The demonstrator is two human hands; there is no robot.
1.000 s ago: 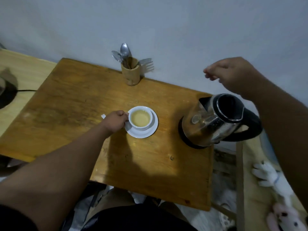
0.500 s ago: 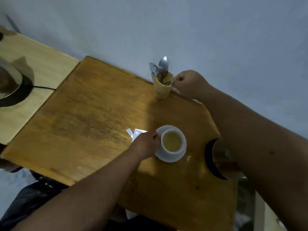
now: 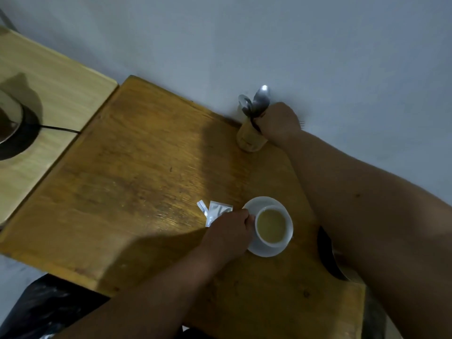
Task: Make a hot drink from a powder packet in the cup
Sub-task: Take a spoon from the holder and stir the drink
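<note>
The white cup [image 3: 271, 226] sits on a white saucer [image 3: 267, 250] toward the near right part of the wooden table [image 3: 137, 182], filled almost to the rim with a pale yellowish-tan liquid. The left hand [image 3: 231, 231] is at the cup's left side, its fingers curled in against the wall where the handle would be; the handle itself is hidden behind the knuckles, so the grip reads as closed on the cup rather than resting loose. Just left of that hand, partly under its fingers, lies a torn silvery powder packet [image 3: 216, 212] flat on the wood, with a small torn-off strip [image 3: 202, 207] touching or just beside its left edge. Farther back, against the wall [image 3: 269, 45], stands a tan cutlery holder [image 3: 249, 138] with spoons [image 3: 259, 101] sticking up out of it. The right hand [image 3: 278, 123] is at the holder's right side and top, fingers bent around the cutlery stems at the mouth of the holder; which single piece it grips cannot be told. The right forearm crosses the table's right side and covers most of a dark round object [image 3: 327, 258] near the cup. At far left, on a paler table [image 3: 49, 94], a dark round base [image 3: 19, 140] with a black cord [image 3: 61, 129] is partly in view.
</note>
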